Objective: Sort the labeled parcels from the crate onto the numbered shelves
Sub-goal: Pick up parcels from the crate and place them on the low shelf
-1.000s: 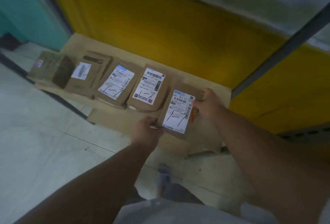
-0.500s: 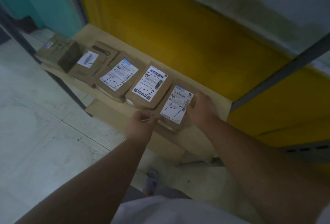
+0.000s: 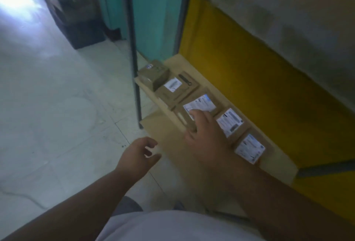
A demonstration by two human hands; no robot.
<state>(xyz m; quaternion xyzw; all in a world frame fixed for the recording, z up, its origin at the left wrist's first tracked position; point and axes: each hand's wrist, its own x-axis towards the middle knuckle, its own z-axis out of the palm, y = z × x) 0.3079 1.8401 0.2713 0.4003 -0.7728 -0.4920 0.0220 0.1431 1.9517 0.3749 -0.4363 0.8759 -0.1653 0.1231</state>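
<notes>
Right hand (image 3: 206, 135) rests with straight fingers on the middle brown cardboard parcel (image 3: 194, 113), third in the row on the low beige shelf (image 3: 276, 161); left hand (image 3: 139, 153) hangs released at seven o'clock. A careless nudge could knock the row crooked.

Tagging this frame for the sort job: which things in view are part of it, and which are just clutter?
Job:
- five labeled parcels in a row, e.g. the middle parcel
- low shelf board under them
- right hand, fingers on the middle parcel
- left hand, holding nothing

Lying about:
- dark box on the floor
- teal panel
</notes>
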